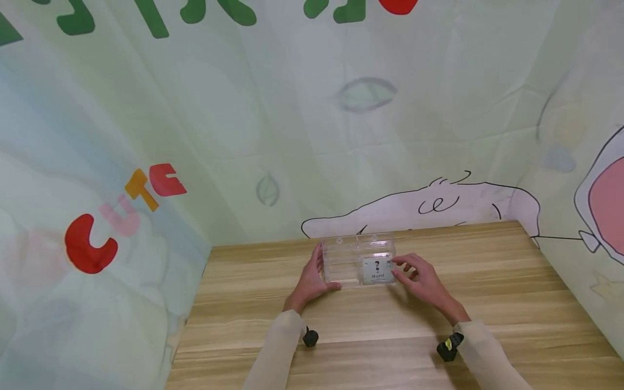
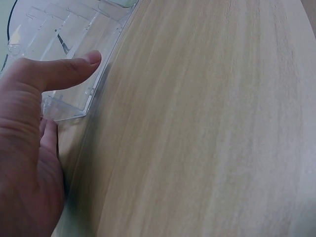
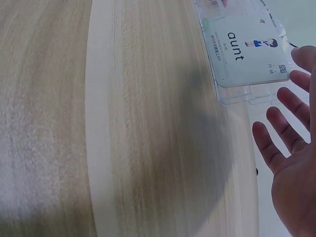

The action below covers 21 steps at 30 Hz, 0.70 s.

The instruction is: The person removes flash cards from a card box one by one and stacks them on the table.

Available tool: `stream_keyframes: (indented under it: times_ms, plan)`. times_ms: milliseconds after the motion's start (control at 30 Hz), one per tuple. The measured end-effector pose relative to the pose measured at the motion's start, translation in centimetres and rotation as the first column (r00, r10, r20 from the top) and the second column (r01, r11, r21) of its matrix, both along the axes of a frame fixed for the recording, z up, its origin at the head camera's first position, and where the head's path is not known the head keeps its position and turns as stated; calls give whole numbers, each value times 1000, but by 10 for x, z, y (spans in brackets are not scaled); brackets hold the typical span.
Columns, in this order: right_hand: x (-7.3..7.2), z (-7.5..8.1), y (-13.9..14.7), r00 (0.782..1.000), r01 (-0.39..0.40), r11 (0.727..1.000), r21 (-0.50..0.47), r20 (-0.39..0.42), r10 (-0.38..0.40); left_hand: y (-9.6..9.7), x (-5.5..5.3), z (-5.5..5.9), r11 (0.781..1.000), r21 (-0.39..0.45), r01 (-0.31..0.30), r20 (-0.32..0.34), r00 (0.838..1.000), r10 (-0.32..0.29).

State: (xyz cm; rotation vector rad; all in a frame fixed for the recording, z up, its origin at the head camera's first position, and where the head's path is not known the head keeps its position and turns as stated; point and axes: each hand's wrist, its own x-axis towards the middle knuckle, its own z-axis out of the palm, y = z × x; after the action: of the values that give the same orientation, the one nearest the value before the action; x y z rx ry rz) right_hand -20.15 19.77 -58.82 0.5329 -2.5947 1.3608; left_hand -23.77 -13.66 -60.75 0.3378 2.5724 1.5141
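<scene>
A clear plastic card holder (image 1: 341,265) with stepped compartments stands near the table's back edge. In its front right compartment sits a flashcard (image 1: 377,271) with a small drawn figure and the word "aunt"; the print also shows in the right wrist view on the card (image 3: 247,47). My left hand (image 1: 312,281) grips the holder's left end, its thumb (image 2: 74,71) across the front and its fingers at the side. By the card's right edge is my right hand (image 1: 421,279), fingers loosely bent and spread; whether a fingertip touches the card I cannot tell.
The holder rests on a wood-grain table (image 1: 370,352). Right behind the table hangs a printed cloth backdrop (image 1: 302,135), with more of it at both sides. Each wrist carries a small black camera, such as the right one (image 1: 448,348).
</scene>
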Motion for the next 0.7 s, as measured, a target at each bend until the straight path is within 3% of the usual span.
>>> stream_keyframes:
  times_ms: [700]
  plan:
    - [-2, -1, 1, 1000, -7, 1000, 5, -13, 7, 0, 1, 2, 1000, -5, -6, 9, 1000, 6]
